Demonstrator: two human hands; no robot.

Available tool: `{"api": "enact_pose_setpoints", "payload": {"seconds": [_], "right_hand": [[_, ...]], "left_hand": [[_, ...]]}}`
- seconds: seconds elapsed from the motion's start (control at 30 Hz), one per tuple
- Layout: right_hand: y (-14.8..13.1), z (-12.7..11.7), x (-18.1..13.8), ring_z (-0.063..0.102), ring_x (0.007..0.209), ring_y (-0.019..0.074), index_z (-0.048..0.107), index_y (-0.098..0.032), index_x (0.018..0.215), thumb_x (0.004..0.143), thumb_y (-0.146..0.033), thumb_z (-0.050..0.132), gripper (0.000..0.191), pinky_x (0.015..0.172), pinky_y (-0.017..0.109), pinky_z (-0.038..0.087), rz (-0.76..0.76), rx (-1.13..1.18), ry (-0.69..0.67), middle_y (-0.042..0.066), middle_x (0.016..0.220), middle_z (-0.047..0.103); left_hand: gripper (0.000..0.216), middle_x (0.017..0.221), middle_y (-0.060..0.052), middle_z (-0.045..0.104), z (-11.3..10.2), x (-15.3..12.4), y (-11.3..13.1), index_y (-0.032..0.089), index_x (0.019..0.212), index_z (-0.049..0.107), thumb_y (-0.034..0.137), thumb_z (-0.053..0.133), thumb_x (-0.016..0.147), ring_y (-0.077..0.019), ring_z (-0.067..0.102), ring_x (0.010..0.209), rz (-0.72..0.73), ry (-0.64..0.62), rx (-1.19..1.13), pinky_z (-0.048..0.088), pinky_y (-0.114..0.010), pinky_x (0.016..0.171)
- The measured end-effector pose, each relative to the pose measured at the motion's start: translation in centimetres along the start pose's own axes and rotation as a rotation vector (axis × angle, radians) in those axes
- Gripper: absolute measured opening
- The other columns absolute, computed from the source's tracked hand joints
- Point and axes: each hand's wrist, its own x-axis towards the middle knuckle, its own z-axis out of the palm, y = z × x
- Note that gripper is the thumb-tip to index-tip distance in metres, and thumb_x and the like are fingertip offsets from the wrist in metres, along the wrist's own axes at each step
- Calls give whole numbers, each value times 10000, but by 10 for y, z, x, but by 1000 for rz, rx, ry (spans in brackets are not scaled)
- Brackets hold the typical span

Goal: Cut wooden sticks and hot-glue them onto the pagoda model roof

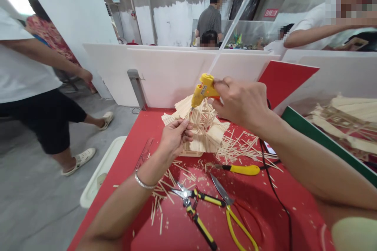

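Observation:
My right hand [240, 102] is closed round a yellow hot glue gun [203, 91], its nozzle pointing down onto the top of a small model house of wooden sticks [203, 131]. A long clear glue stick [235, 23] rises from the back of the gun. My left hand [174, 138] pinches a thin wooden stick against the left side of the model, just below the nozzle. A silver bracelet sits on my left wrist. The model stands on a red table [141, 141].
Loose sticks [250, 149], a yellow-handled knife [240, 169], yellow scissors [232, 211] and pliers [194, 208] lie on the table. A black cord [273, 188] runs along the right. White partition boards [165, 74] stand behind. A person in a white shirt stands left; others work behind.

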Motion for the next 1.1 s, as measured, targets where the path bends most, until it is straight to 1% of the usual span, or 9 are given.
{"api": "enact_pose_setpoints", "payload": {"seconds": [0.13, 0.23, 0.53, 0.83, 0.97, 1.1], "right_hand": [[-1, -2, 0, 568, 740, 197, 561, -200, 1303, 936, -372, 370, 448, 580, 324, 153, -9, -2, 1, 100, 1015, 694], [0, -3, 0, 566, 748, 205, 554, -192, 1307, 935, -365, 368, 450, 584, 327, 156, -12, 10, -11, 114, 1019, 691], [1, 1, 0, 556, 749, 209, 547, -194, 1313, 941, -367, 360, 450, 594, 326, 159, -13, 43, -15, 118, 1032, 684], [1, 2, 0, 567, 756, 208, 543, -194, 1311, 938, -357, 375, 441, 589, 332, 126, -13, 26, 0, 103, 1019, 678], [1, 3, 0, 566, 759, 208, 541, -195, 1318, 944, -353, 360, 444, 590, 328, 138, -12, 35, -5, 105, 1024, 677], [1, 4, 0, 562, 764, 211, 539, -208, 1332, 940, -364, 365, 456, 597, 322, 168, 2, 44, -11, 110, 1029, 675]], "left_hand": [[177, 599, -4, 635, 2, 0, 1, 108, 744, 596, 183, 738, 819, -82, 574, 435, -13, -6, -7, 495, -179, 391], [199, 602, -13, 637, 2, 2, -1, 107, 732, 597, 200, 759, 803, -83, 569, 434, -14, -13, -14, 494, -182, 394], [198, 585, -16, 634, 3, 5, -4, 106, 705, 595, 183, 731, 826, -83, 562, 430, 3, -5, -9, 494, -186, 399], [206, 579, -18, 631, 2, 9, -8, 106, 686, 598, 182, 716, 837, -83, 555, 420, 6, -29, -24, 483, -183, 390], [194, 592, -12, 636, 2, 9, -8, 109, 703, 594, 181, 717, 835, -78, 553, 420, 12, -23, -24, 481, -180, 389], [233, 594, -10, 638, 4, 7, -6, 116, 692, 585, 220, 765, 796, -73, 550, 416, 6, -16, -14, 466, -173, 384]]}}
